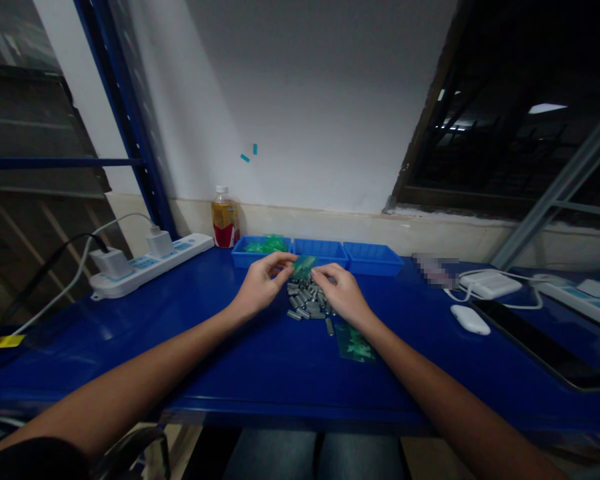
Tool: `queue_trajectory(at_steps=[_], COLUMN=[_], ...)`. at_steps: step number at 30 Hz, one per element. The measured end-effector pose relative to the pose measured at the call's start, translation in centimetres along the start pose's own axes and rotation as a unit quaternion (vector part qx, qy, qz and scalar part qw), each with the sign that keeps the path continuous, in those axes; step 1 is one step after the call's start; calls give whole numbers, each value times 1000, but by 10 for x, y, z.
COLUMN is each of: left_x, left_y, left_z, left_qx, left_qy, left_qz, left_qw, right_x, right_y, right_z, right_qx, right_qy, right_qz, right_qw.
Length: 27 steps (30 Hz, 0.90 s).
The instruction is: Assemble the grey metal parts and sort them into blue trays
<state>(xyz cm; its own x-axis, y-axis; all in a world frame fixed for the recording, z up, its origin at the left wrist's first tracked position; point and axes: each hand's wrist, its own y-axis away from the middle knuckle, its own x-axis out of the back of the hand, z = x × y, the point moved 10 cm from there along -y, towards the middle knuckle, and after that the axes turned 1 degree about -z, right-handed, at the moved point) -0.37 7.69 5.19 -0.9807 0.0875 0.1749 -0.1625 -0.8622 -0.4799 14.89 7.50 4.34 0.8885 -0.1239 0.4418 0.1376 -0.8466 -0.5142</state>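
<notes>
My left hand (261, 283) and my right hand (343, 291) meet over a heap of several small grey metal cylinders (307, 301) on the blue table (260, 360). A small green plastic bag (304, 267) is pinched between the fingers of both hands, just above the heap. Another flat green bag (355, 345) lies on the table under my right wrist. Behind the hands stand three blue trays (367, 259); the left one holds more green bags (267, 245).
A white power strip (147, 264) with plugged chargers lies at the left. A drink bottle (225, 219) stands by the wall. At the right lie a white mouse (470, 319), a dark phone (540, 343), a white charger box (490, 283) and a second power strip (580, 300).
</notes>
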Motion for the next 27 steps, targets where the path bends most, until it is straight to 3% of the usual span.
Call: queue_trajectory(at_steps=[3,6,8,11,14,18,21,23,25,27], left_x=[-22,-34,-32,-18,-14,-15,12,49,89,121], left_y=[12,19,16,8,6,1,-16,-34,-53,-73], left_z=[24,30,25,7,-8,5,13,11,9,7], left_qx=[-87,-117,-104,-23,52,24,-17,-23,-23,-8], left_qy=[-120,-159,-163,-94,-3,-24,-53,-100,-201,-334], left_qz=[-76,-112,-101,-45,-22,-49,-13,58,127,168], left_qw=[986,974,976,994,998,998,998,993,971,927], right_x=[-11,-16,-11,-3,-13,-29,-27,-20,-11,-6], right_y=[1,3,2,3,13,24,24,22,17,13], right_z=[15,18,13,-8,-36,-54,-60,-60,-55,-49], right_qx=[-96,-131,-102,2,114,159,165,160,151,140], right_qy=[-136,-217,-191,-57,80,104,92,91,100,116], right_qz=[-36,-48,-29,-5,-30,-68,-68,-59,-49,-44], right_qw=[985,966,976,998,990,979,980,981,982,982])
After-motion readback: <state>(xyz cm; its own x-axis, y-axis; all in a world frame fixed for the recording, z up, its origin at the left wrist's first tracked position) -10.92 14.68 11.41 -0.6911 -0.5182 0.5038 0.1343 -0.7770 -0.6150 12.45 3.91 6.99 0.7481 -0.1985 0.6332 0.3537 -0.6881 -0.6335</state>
